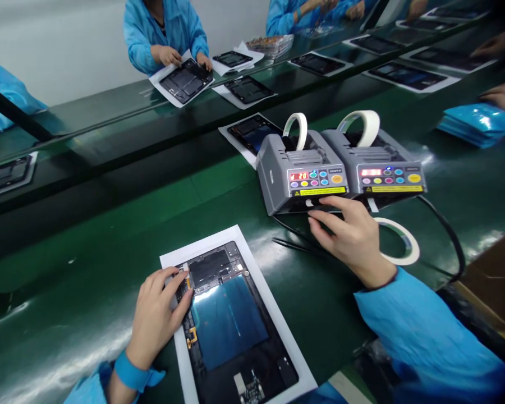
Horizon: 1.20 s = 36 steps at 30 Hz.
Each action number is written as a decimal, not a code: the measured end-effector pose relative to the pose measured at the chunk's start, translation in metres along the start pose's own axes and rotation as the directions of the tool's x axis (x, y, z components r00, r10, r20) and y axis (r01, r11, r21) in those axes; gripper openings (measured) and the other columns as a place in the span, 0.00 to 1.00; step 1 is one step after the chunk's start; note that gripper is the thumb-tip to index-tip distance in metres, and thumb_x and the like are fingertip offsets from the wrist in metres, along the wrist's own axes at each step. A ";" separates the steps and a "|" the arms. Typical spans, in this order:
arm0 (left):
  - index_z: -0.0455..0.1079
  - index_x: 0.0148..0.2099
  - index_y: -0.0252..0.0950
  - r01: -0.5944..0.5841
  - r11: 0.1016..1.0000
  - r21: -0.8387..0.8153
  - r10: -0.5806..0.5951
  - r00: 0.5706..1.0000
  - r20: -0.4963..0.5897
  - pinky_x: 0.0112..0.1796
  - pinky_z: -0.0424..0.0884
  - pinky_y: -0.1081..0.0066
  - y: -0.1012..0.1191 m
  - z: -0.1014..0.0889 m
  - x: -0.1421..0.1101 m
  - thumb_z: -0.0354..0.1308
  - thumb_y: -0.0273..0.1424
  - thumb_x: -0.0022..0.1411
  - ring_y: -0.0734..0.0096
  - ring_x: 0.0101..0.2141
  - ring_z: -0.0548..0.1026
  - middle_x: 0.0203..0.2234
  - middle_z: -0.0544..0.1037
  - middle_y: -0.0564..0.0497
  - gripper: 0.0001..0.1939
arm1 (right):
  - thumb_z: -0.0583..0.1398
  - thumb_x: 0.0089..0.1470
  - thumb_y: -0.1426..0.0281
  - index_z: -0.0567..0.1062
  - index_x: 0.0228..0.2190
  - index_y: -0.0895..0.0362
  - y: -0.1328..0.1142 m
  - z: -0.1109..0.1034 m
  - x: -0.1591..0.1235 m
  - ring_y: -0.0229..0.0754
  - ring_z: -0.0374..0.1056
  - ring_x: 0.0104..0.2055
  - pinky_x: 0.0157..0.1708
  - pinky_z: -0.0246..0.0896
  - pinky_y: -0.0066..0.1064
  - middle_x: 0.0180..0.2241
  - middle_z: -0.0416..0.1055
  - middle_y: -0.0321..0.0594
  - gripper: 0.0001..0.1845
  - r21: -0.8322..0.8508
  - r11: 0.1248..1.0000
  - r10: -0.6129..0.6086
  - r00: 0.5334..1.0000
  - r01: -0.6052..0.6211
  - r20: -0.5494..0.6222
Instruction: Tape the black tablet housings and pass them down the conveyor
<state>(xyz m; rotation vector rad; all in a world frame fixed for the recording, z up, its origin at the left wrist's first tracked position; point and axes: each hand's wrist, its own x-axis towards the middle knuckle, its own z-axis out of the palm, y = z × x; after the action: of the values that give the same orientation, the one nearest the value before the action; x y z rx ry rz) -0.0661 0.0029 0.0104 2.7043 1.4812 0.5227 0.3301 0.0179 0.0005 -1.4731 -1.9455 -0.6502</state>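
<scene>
My left hand (pixel 157 308) rests on the upper left edge of an opened tablet (pixel 219 359), fingertips at a small orange flex strip (pixel 188 283), thumb and forefinger a little apart. The tablet lies on a white sheet (pixel 239 241); a shiny blue film (pixel 229 322) covers its middle. My right hand (pixel 349 233) is at the front outlet of the left grey tape dispenser (pixel 303 168). Its fingers are apart, close to a short white tape end (pixel 310 203); contact with the tape is unclear.
A second tape dispenser (pixel 379 157) stands alongside. Tweezers (pixel 292 245), a loose tape roll (pixel 404 241) and a black cable (pixel 446 224) lie nearby. Blue packets (pixel 475 123) are at right. Co-workers in blue sleeves handle tablets (pixel 185 81) across the bench (pixel 109 224).
</scene>
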 end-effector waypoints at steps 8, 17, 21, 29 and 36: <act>0.69 0.50 0.38 0.001 1.000 -0.010 -0.001 1.000 0.004 0.42 0.67 0.58 0.000 0.000 -0.001 0.52 0.34 0.65 0.55 0.45 0.70 0.44 0.73 0.43 0.13 | 0.58 0.56 0.69 0.75 0.40 0.56 0.008 0.006 0.004 0.43 0.69 0.37 0.35 0.64 0.34 0.36 0.73 0.44 0.10 -0.037 0.999 0.038 0.999 -0.038 0.001; 0.68 0.51 0.37 0.036 0.999 -0.021 -0.035 0.998 0.051 0.44 0.66 0.58 0.003 -0.001 -0.003 0.53 0.33 0.65 0.56 0.46 0.69 0.45 0.72 0.43 0.13 | 0.60 0.54 0.72 0.76 0.31 0.54 0.010 -0.003 0.012 0.40 0.67 0.29 0.26 0.56 0.32 0.30 0.75 0.41 0.04 -0.127 0.986 -0.119 0.990 0.109 -0.076; 0.68 0.51 0.37 0.042 0.999 -0.026 -0.040 0.996 0.081 0.45 0.66 0.58 0.005 -0.003 -0.002 0.53 0.33 0.65 0.57 0.46 0.68 0.45 0.72 0.43 0.13 | 0.63 0.50 0.74 0.73 0.32 0.54 -0.006 -0.017 0.017 0.41 0.69 0.29 0.26 0.61 0.31 0.30 0.75 0.41 0.05 -0.009 0.989 -0.148 0.984 0.148 -0.099; 0.68 0.51 0.36 0.043 0.999 0.016 -0.045 0.990 0.133 0.44 0.68 0.57 0.012 -0.009 0.007 0.53 0.32 0.64 0.56 0.45 0.69 0.45 0.72 0.43 0.13 | 0.59 0.55 0.73 0.70 0.43 0.57 -0.059 -0.012 0.024 0.40 0.71 0.37 0.35 0.67 0.31 0.38 0.75 0.42 0.12 0.451 0.886 -0.201 0.967 0.111 0.156; 0.70 0.44 0.33 -0.059 0.995 -0.084 0.073 0.984 0.162 0.37 0.71 0.62 0.061 -0.010 0.037 0.53 0.34 0.65 0.62 0.37 0.73 0.37 0.75 0.45 0.10 | 0.55 0.58 0.75 0.72 0.31 0.57 -0.083 0.003 0.022 0.37 0.69 0.34 0.34 0.64 0.30 0.33 0.74 0.38 0.07 0.696 0.712 -0.375 0.889 0.095 0.262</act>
<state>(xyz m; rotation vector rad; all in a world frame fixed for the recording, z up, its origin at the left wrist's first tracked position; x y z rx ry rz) -0.0008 -0.0011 0.0404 2.6693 1.3063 0.3414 0.2453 0.0129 0.0117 -0.9235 -2.3476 0.2919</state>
